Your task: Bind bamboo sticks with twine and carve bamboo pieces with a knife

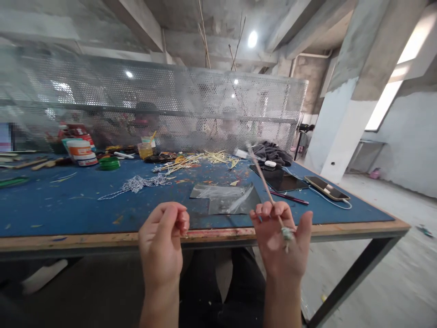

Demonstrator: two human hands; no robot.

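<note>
A thin wooden stick (262, 177) slants up from my right hand (282, 239), its far end blurred over the table. Wound round its lower end, over the palm, is a small knot of pale green-white string (287, 233). The stick lies across the palm and against the curled fingers, while the thumb stands apart. My left hand (164, 243) is closed, thumb pressed against the curled fingers, in front of the table edge; whether anything small is pinched there is hidden. Between and beyond the hands lies a dark grey sheet (232, 198) with pale scuffs.
The blue table (85, 200) carries a bundle of white-blue string (141, 183), yellowish strips (191, 163), a green lid (109, 163) and paint jars (82, 152). Rightward are a purple pen (291, 197), a tablet (285, 180), a cabled phone (326, 187) and dark cloth (273, 152). Behind stands a perforated metal panel (191, 107).
</note>
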